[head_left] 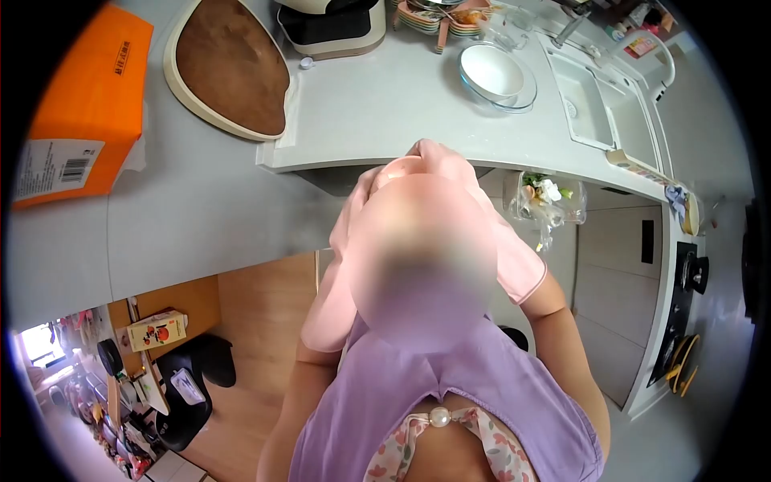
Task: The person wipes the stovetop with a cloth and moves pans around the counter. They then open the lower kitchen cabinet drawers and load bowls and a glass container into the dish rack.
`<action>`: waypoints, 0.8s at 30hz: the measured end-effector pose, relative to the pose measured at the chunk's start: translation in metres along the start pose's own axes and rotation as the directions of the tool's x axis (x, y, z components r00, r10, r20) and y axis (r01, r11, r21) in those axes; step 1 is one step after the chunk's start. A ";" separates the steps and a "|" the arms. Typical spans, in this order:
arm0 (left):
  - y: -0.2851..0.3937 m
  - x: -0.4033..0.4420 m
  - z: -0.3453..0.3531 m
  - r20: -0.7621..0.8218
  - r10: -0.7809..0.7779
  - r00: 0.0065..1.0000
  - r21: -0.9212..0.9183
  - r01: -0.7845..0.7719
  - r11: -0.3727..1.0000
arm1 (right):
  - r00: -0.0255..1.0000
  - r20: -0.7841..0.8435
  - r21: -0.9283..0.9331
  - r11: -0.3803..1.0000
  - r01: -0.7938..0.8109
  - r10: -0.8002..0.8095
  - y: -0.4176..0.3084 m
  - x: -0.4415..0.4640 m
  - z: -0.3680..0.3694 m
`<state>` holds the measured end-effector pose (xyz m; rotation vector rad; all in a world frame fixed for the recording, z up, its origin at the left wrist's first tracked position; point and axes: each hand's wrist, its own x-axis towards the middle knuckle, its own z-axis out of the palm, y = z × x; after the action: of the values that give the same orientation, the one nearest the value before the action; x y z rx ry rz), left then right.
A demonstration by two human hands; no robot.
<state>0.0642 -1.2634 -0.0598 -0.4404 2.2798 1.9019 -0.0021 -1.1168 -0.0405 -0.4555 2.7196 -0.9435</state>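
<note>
Pink, the bowl-like dish (398,168) just short of the worktop (361,120) should prove light but slippery, best held by its rim, between our gloved left hand (366,191) and right hand (440,161), whose degree of closing we cannot tell.

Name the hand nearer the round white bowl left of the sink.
Right. In the picture, the pink-covered right hand is below-left of the bowl; the pink-covered left hand is lower and farther left.

The gloves (511,259) are pink, the top (530,394) lilac, the collar (397,451) floral, the box (100,84) orange.
</note>
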 end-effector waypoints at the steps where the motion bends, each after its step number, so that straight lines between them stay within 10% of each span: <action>1: 0.001 -0.002 0.000 0.008 0.007 1.000 -0.015 -0.006 1.000 | 1.000 0.002 -0.017 0.999 -0.028 0.028 0.005 0.003 0.005; 24: -0.024 -0.005 0.009 0.037 0.085 0.996 -0.056 -0.083 0.995 | 0.998 -0.054 -0.026 0.999 -0.046 0.044 0.000 -0.015 0.010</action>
<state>0.0754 -1.2578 -0.0826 -0.3159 2.2606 1.9974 0.0146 -1.1171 -0.0464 -0.3776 2.7814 -0.9216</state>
